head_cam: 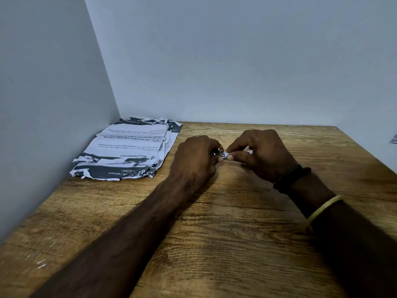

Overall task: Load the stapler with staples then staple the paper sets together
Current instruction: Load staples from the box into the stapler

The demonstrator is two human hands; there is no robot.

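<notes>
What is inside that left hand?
A small metal object, probably the stapler, shows only as a shiny tip poking from the left hand. The fingers cover the rest. The right hand pinches a small white piece against it.

Office corner: wooden desk (214, 244), printed papers (129, 149)

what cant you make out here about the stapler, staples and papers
- Stapler: head view, the left hand covers nearly all of it; only a metal glint shows, so open or loaded is unclear.
- Staples: too small, pinched in the right hand; count unreadable.
- Papers: stacked and torn, so the number of sets is hidden.
- Object at the right edge: cut off.
</notes>
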